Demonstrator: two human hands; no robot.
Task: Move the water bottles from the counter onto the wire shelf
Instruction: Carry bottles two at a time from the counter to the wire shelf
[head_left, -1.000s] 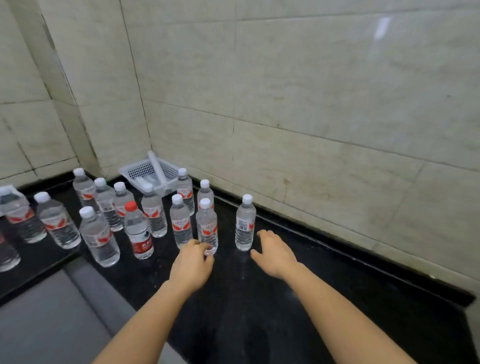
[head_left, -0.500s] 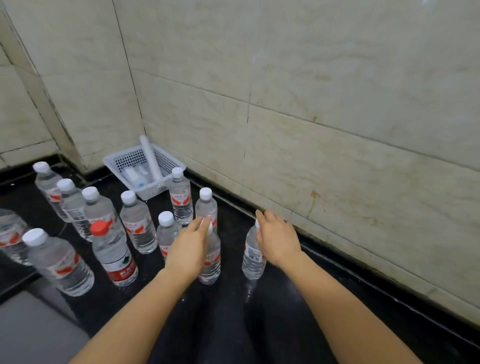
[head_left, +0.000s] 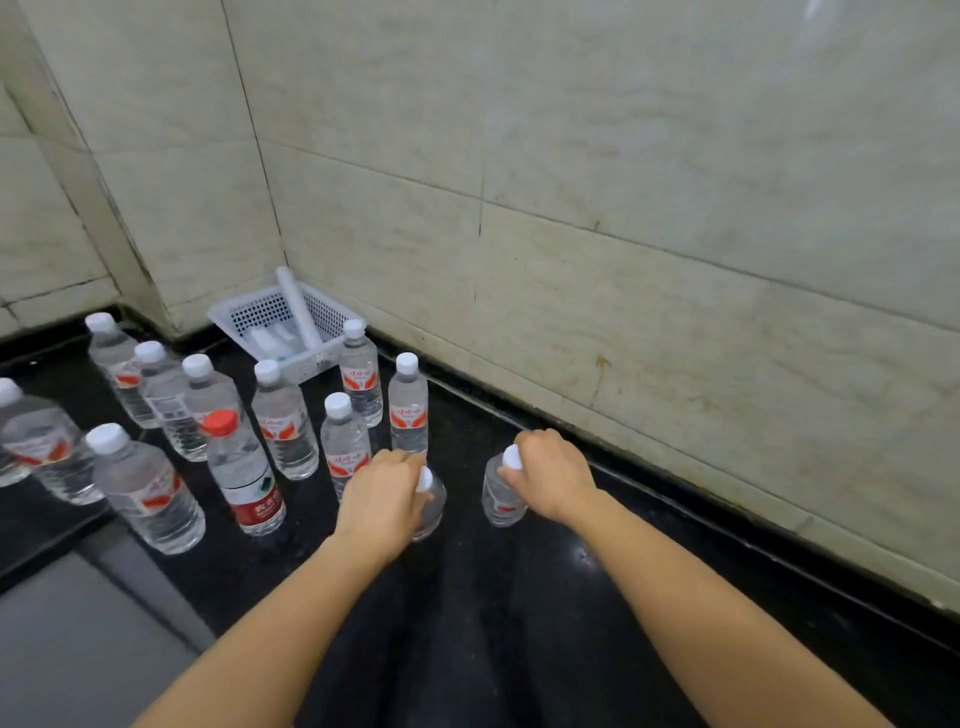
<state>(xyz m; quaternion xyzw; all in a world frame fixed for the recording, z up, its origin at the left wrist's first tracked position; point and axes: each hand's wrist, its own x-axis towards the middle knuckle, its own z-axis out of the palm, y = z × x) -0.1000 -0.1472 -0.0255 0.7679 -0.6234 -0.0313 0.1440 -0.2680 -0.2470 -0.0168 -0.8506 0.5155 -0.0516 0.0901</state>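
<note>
Head view: pickup step. Left hand (head_left: 382, 501) curled round one bottle (head_left: 434, 499), right hand (head_left: 553, 475) round another (head_left: 501, 496), near counter (head_left: 519, 623) back edge. Next: lift straight, clear of remaining bottles (head_left: 283, 415). Shelf unseen.

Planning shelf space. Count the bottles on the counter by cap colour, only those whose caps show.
White-cap bottles: 11
Red-cap bottles: 1
Total: 12
</note>
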